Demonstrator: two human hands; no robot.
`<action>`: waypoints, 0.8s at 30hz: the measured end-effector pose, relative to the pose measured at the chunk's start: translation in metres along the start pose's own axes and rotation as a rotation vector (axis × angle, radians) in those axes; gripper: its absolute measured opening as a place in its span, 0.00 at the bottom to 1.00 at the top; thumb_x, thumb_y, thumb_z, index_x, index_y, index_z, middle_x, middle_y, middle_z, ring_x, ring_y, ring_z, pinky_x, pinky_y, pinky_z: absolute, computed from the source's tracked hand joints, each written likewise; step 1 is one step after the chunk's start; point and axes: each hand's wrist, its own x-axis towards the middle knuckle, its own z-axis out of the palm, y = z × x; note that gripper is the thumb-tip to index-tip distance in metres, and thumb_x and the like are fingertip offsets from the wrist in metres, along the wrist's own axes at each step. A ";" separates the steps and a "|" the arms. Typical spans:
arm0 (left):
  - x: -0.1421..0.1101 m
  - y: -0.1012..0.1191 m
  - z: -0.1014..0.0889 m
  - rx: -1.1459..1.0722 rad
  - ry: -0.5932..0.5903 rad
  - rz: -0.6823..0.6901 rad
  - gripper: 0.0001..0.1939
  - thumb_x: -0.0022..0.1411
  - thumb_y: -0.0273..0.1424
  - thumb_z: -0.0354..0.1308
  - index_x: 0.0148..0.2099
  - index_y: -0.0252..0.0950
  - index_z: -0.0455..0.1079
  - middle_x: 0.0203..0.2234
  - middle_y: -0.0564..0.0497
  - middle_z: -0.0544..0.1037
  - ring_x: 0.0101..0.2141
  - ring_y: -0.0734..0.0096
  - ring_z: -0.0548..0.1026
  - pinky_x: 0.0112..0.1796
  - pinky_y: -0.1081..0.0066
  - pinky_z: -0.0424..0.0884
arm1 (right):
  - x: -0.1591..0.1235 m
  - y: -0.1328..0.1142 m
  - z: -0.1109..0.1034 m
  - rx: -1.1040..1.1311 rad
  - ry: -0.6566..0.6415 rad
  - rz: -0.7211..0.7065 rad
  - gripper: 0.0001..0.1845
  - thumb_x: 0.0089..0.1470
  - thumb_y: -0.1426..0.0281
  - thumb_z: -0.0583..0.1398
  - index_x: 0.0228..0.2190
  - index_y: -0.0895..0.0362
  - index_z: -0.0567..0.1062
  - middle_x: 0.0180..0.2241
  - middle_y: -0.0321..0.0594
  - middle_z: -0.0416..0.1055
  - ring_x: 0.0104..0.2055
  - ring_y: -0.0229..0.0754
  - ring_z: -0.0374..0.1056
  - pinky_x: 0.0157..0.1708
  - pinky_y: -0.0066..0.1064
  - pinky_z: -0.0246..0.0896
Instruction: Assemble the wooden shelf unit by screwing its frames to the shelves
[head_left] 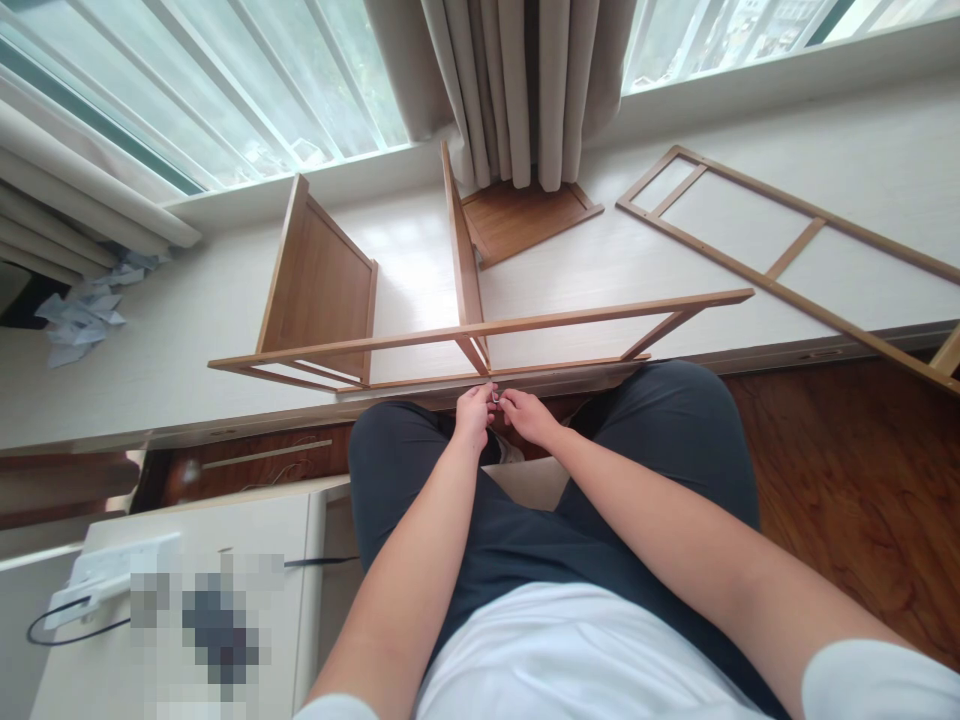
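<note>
My left hand (475,412) and my right hand (526,414) meet just below the near rail of a partly built wooden shelf frame (480,330) lying on its side on a pale platform. Both hands pinch a small metal piece (496,398) between their fingertips; what it is I cannot make out. The frame has two upright brown panels (319,280) and a middle divider (461,250). My knees in dark trousers flank the hands.
A ladder-like wooden side frame (787,250) lies flat at the right. A loose brown panel (525,215) sits under the curtain (517,80). Crumpled paper (82,310) lies at far left. A white cabinet (187,600) with a cable stands at lower left.
</note>
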 end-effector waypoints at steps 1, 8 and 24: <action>0.000 0.000 0.000 0.001 0.002 0.001 0.15 0.50 0.39 0.70 0.36 0.33 0.76 0.25 0.54 0.72 0.21 0.80 0.67 0.22 0.77 0.54 | 0.000 0.000 0.000 -0.003 -0.001 0.003 0.15 0.66 0.70 0.53 0.28 0.55 0.72 0.25 0.35 0.73 0.30 0.37 0.66 0.34 0.27 0.53; 0.000 -0.002 -0.001 0.004 0.006 0.021 0.18 0.49 0.41 0.72 0.35 0.33 0.75 0.24 0.55 0.72 0.20 0.81 0.65 0.22 0.77 0.53 | 0.002 0.003 0.001 -0.022 -0.008 0.023 0.13 0.65 0.69 0.54 0.31 0.55 0.75 0.26 0.35 0.74 0.30 0.37 0.66 0.33 0.27 0.53; 0.000 -0.002 -0.001 -0.018 -0.001 0.023 0.16 0.52 0.40 0.70 0.37 0.34 0.76 0.25 0.53 0.72 0.21 0.80 0.67 0.22 0.77 0.55 | 0.000 0.000 0.000 0.027 0.034 -0.026 0.11 0.63 0.68 0.56 0.31 0.56 0.76 0.26 0.34 0.74 0.29 0.37 0.66 0.33 0.27 0.53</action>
